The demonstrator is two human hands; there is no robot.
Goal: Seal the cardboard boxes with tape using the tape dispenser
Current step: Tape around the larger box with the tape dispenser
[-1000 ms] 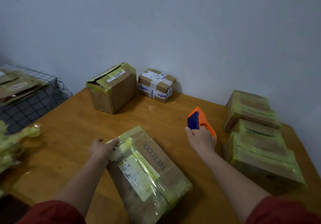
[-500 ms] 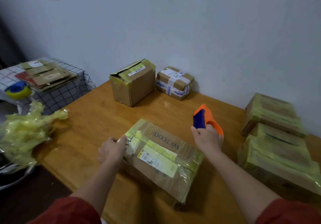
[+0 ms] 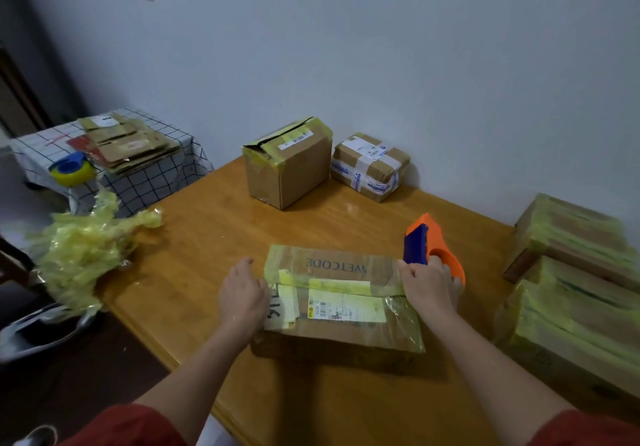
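Note:
A flat cardboard box (image 3: pixel 341 303) marked WETCODE, with yellow tape and a shipping label on top, lies on the wooden table (image 3: pixel 207 238) in front of me. My left hand (image 3: pixel 242 296) holds the box's left end, fingers curled over its edge. My right hand (image 3: pixel 429 286) grips the orange and blue tape dispenser (image 3: pixel 433 248) at the box's right end. The dispenser's lower part is hidden behind my hand.
A taller box (image 3: pixel 287 161) with loose flaps and a small taped parcel (image 3: pixel 370 165) stand by the wall. Several yellow-taped boxes (image 3: pixel 571 272) are stacked at the right. Crumpled yellow film (image 3: pixel 83 251) lies at the table's left edge. A side table (image 3: pixel 149 175) holds flattened cardboard and another dispenser (image 3: pixel 71 168).
The box has been turned from a slanted lie to lie crosswise in front of me. My right hand with the dispenser has come up against the box's right end.

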